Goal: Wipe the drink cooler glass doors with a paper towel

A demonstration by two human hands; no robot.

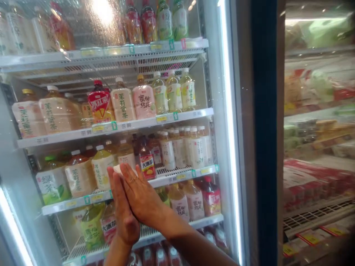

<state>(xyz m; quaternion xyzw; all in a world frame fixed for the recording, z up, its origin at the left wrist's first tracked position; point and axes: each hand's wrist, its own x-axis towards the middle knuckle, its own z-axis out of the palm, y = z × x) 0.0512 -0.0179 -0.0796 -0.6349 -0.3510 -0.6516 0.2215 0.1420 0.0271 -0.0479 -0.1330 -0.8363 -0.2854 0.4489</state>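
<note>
Both hands flat against the glass door (222, 155) of a drinks fridge, fingers straight and together, palms to the pane. Right hand (142, 197) lies over the left hand (123, 208); its forearm enters from lower right and crosses above the left wrist. Neither hand is clenched. A small white cloth (118, 169) or tissue shows only as a corner at the left fingertips, pinned between hands and glass rather than gripped; how much of it lies under the palms cannot be told. The cloth sits up and slightly left of both palms, at the fingertip end, with the left hand nearer to it. Long axis of both hands runs up and to the left along the pane. Behind the glass, level with the fingertips, a shelf (177, 175) carries tea bottles, among them a red-labelled bottle (146, 162) just right of the fingers and a yellow-green bottle (102, 168) just left. More bottle rows above and below. To the right, a dark door frame (266, 133) and a second chilled cabinet, blurred.
</note>
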